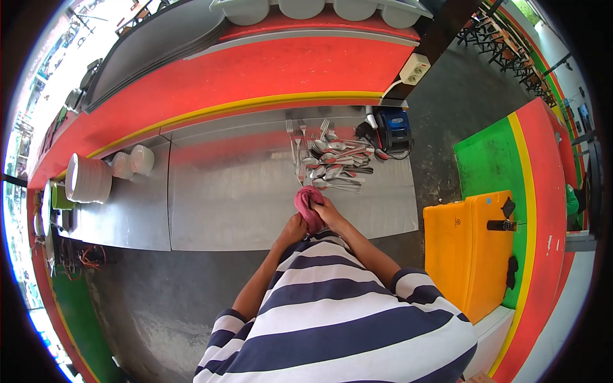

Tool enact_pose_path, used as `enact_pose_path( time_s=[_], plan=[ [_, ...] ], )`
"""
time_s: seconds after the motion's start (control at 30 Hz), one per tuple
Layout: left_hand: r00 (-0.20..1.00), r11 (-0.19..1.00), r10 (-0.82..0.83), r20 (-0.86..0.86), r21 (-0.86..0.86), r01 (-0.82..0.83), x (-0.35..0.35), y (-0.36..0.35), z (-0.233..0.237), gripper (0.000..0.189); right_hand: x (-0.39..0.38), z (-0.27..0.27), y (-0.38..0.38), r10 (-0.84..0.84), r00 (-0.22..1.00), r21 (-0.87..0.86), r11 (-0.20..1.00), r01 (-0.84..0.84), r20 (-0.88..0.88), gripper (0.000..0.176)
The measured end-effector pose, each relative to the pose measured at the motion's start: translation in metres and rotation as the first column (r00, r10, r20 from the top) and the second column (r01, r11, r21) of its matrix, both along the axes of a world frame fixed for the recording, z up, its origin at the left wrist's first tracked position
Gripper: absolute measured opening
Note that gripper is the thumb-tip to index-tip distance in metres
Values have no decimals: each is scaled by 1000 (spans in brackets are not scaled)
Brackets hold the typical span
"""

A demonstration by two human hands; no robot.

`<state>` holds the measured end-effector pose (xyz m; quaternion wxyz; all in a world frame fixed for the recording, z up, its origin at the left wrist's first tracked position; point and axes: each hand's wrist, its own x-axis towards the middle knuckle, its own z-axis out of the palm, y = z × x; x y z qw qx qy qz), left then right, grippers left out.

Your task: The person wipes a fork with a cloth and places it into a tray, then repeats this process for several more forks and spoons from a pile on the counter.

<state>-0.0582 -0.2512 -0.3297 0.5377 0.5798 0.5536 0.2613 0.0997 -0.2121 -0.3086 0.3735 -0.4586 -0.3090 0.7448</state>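
A crumpled pink cloth (308,205) is bunched up between my two hands at the front edge of the metal counter (230,191). My left hand (294,228) grips its lower left side with the fingers closed. On its right side my right hand (327,213) is closed round the fabric. Whether anything is inside the cloth cannot be seen. Just beyond it lies a loose pile of spoons (332,171) and other cutlery, with several forks (297,143) along the pile's left and far sides.
A blue and black device (393,131) stands at the counter's back right, below a power socket (415,69). Stacked white plates (88,179) and white bowls (142,159) stand at the left. A large orange box (469,249) is on the right, beside a green and red wall.
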Motion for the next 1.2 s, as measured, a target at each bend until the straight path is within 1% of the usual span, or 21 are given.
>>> enact_pose_path(
  time_s=[0.07, 0.1, 0.17, 0.2, 0.27, 0.3, 0.4, 0.5, 0.57, 0.67, 0.77, 0.87, 0.97, 1.07, 1.1, 1.13, 1.2],
  plan=[
    [999, 998, -35, 1, -50, 35, -1, 5, 25, 23, 6, 2, 0, -36, 995, -81, 996, 29, -89, 28],
    [999, 996, -50, 5, -79, 50, 0, 5, 32, 23, 7, 3, 0, -55, 996, -79, 996, 50, -65, 28],
    [995, 994, -103, -2, -49, 102, -1, 2, 11, 23, 5, 2, 0, -82, 997, -80, 994, 80, -17, 28],
    [992, 992, -123, -9, -34, 123, -3, -1, -1, 23, 5, 0, -1, -77, 997, -45, 996, 78, 17, 28],
    [989, 987, -147, 19, -65, 148, -7, -6, -14, 22, 1, -7, 0, -70, 994, 30, 997, 68, 78, 27],
    [987, 984, -160, 33, -80, 162, -8, -8, -17, 22, -1, -7, 1, -101, 994, -2, 995, 102, 47, 26],
    [963, 973, -196, 185, -86, 215, -8, -6, 43, 24, 2, -7, 6, -206, 978, -104, 974, 202, -31, 23],
    [929, 949, -280, 241, -79, 306, -14, -9, 54, 28, 3, -1, 9, -325, 938, -209, 932, 296, -123, 20],
    [916, 941, -270, 297, -118, 316, -15, -13, 63, 33, 8, 4, 11, -411, 888, -287, 893, 347, -204, 19],
    [906, 936, -261, 333, -142, 321, -13, -17, 66, 38, 14, -2, 9, -411, 905, -148, 907, 394, -110, 18],
    [914, 938, -237, 328, -168, 303, -9, -21, 77, 40, 19, 2, 11, -431, 901, -6, 902, 431, 45, 18],
    [915, 944, -213, 343, -169, 283, -6, -25, 79, 40, 22, 9, 15, -457, 873, 155, 887, 434, 170, 20],
    [908, 937, -224, 354, -179, 301, -8, -27, 86, 41, 22, 21, 22, -529, 818, 267, 841, 471, 226, 21],
    [892, 929, -235, 386, -181, 323, -10, -38, 82, 41, 32, 36, 39, -635, 728, 370, 762, 532, 260, 21],
    [886, 928, -234, 401, -179, 326, -11, -43, 80, 41, 42, 33, 49, -666, 719, 341, 735, 586, 201, 22],
    [905, 943, -201, 376, -175, 282, -12, -48, 79, 41, 53, 29, 57, -696, 704, 305, 708, 637, 143, 25],
    [937, 966, -125, 327, -173, 190, -12, -59, 77, 41, 66, 45, 64, -704, 701, 264, 702, 662, 113, 28]
  ],
)
